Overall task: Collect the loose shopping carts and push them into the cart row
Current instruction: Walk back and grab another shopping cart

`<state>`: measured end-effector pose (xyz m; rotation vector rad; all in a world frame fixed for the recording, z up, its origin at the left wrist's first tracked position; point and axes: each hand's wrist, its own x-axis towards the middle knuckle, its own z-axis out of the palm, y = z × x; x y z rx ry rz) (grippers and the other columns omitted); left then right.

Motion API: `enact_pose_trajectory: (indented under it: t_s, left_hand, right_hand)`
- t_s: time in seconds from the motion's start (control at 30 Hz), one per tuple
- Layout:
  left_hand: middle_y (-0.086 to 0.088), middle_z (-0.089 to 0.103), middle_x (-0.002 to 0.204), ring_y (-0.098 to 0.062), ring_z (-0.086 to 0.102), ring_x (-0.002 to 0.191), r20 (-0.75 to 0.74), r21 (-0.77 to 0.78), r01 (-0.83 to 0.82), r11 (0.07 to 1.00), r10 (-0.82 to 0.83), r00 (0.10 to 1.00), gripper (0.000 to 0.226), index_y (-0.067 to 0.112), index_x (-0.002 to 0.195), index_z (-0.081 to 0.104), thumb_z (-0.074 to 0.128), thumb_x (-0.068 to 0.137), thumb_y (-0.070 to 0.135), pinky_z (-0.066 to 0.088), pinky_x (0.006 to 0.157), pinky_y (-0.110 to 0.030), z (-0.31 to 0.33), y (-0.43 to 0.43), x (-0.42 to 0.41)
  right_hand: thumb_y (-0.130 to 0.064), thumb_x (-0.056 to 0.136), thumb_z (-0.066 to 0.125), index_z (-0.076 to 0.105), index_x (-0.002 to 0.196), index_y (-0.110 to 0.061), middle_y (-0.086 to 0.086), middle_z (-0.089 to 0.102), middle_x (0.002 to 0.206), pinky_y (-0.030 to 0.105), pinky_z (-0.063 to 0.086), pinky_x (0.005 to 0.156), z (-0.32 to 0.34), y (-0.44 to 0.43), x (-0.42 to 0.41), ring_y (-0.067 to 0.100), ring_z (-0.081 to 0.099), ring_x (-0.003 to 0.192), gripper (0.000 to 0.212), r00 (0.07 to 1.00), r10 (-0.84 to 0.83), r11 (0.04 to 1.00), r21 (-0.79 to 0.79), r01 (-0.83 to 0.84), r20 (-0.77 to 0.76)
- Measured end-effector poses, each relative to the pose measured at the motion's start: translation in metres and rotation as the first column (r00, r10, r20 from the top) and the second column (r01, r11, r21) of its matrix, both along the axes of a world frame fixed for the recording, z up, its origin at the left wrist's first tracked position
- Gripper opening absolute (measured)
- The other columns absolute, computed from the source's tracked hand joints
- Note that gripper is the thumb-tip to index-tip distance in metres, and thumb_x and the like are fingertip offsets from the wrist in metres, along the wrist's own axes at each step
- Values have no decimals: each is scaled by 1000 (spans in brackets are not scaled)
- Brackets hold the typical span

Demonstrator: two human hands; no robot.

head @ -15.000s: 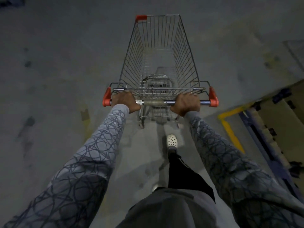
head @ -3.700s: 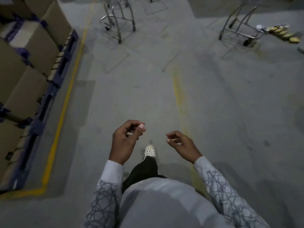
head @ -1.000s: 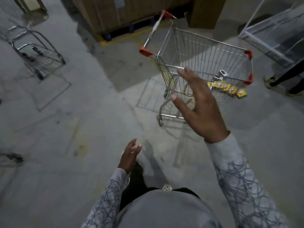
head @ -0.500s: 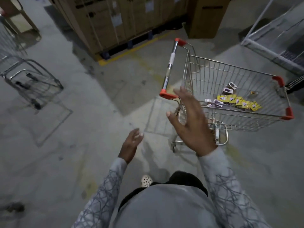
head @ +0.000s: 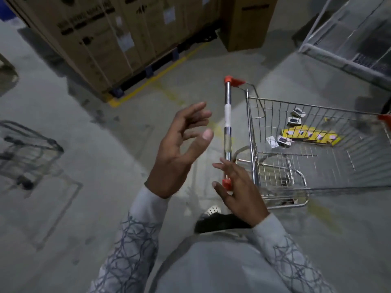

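A loose wire shopping cart with red corner caps stands to my right, turned sideways. Its chrome handle runs away from me, a red cap at each end. My left hand hovers just left of the handle's middle with spread fingers and does not touch it. At the handle's near end, my right hand has its fingers and thumb spread on either side of the red cap, not closed on it. Yellow packets and small boxes show through the basket wire.
Another cart stands at the left edge. Stacked cardboard boxes on pallets line the back behind a yellow floor line. A lone tall box and a white wire frame stand at the upper right. Bare concrete floor lies between.
I have stepped closer to the cart, so its handle now lies right in front of me. My left hand rose beside the handle and my right hand dropped to its near end.
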<state>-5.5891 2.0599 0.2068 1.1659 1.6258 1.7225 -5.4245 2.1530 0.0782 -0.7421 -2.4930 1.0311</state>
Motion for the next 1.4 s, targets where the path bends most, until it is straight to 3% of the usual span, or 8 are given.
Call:
enact_pose_trajectory:
  t_s: [0.33,0.47,0.53,0.7,0.83,0.93,1.07,1.4]
  left_hand:
    - [5,63,125,-10,59,116,-84,-449,209,869,-274,958,62,25,136,54,67,81,51,50,96,-38,-124,159,-105]
    - [-4,59,127,-29,52,119,-587,-426,337,839,-540,603,69,16,138,54,68,71,30,41,103,-47,-149,226,-131]
    - [1,59,123,-29,51,121,-666,-467,380,798,-600,443,78,23,134,56,71,57,25,36,103,-49,-151,259,-140]
    - [15,64,122,-12,60,105,-498,-679,559,475,-858,124,90,39,128,60,83,45,66,25,114,-49,-156,336,-169]
    - [12,74,97,-8,68,83,-351,-778,567,270,-936,-36,82,34,107,71,79,39,79,53,92,-32,-160,383,-193]
    - [11,69,66,-9,67,67,-474,-776,559,294,-856,-208,52,31,80,71,83,51,72,54,78,-32,-168,408,-206]
    - [-1,72,87,-27,70,88,-694,-719,498,485,-539,-477,44,25,91,70,65,77,66,47,73,-30,-172,405,-201]
    - [0,72,94,-26,70,89,-707,-698,497,515,-387,-592,36,27,97,74,59,77,52,42,68,-31,-166,424,-192]
  right_hand:
    - [-50,92,51,58,134,-27,1,52,141,39,37,113,-5,105,-68,19,44,134,49,925,-377,920,-94,380,43]
    - [-50,93,54,55,137,-31,-5,50,142,39,39,111,-18,108,-74,14,43,136,48,848,-517,831,-169,530,116]
    - [-47,93,58,54,137,-32,-9,50,141,33,40,110,-25,107,-79,11,45,134,46,788,-601,767,-184,615,130]
    - [-39,92,65,57,134,-31,-12,55,131,17,38,99,-35,105,-110,2,50,120,43,584,-803,543,-257,799,119]
    - [-33,93,69,59,131,-32,-9,56,133,25,44,91,-38,106,-151,9,56,115,39,346,-927,289,-314,905,146]
    - [-46,93,65,63,121,-38,-13,63,126,21,50,83,-41,105,-191,8,65,104,29,114,-969,34,-336,941,221]
    - [-59,98,41,58,66,-23,2,70,68,30,43,66,-48,104,-230,23,69,68,51,-233,-869,-76,347,935,436]
    - [-48,105,27,73,81,-14,9,73,85,33,42,75,-31,131,-255,28,69,87,62,-407,-731,-199,400,895,548]
